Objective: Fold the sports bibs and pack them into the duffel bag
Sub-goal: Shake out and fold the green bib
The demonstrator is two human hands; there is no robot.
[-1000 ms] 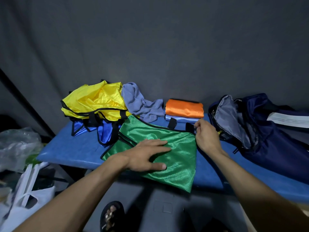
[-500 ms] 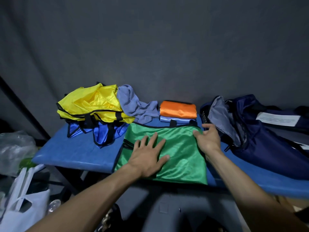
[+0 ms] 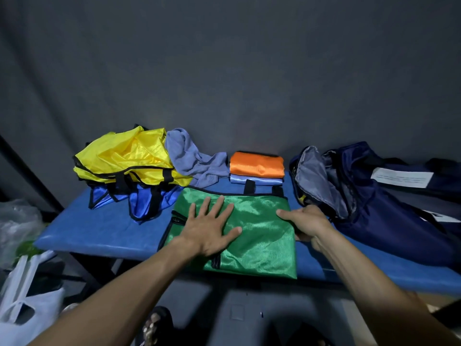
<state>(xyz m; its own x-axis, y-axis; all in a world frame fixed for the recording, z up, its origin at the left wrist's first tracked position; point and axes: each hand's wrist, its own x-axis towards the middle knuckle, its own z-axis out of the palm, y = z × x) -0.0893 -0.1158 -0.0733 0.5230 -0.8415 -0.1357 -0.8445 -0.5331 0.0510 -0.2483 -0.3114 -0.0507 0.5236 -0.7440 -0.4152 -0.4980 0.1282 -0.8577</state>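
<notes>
Green sports bib (image 3: 259, 236) lies half-folded on the blue surface (image 3: 104, 231), left hand (image 3: 212, 228) spread flat on it, right hand (image 3: 308, 224) gripping its right edge beside the open duffel bag (image 3: 374, 196). For a neat fold, the flat hand should likely pin the cloth while the right edge comes across

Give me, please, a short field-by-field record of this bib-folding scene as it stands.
surface: blue bench
in work: green bib, flat at the front edge
left hand: flat on the green bib
right hand: grips the bib's right edge
folded: orange bib on a light blue one
unfolded: yellow bib, blue bib
duffel bag: open, at right
</notes>
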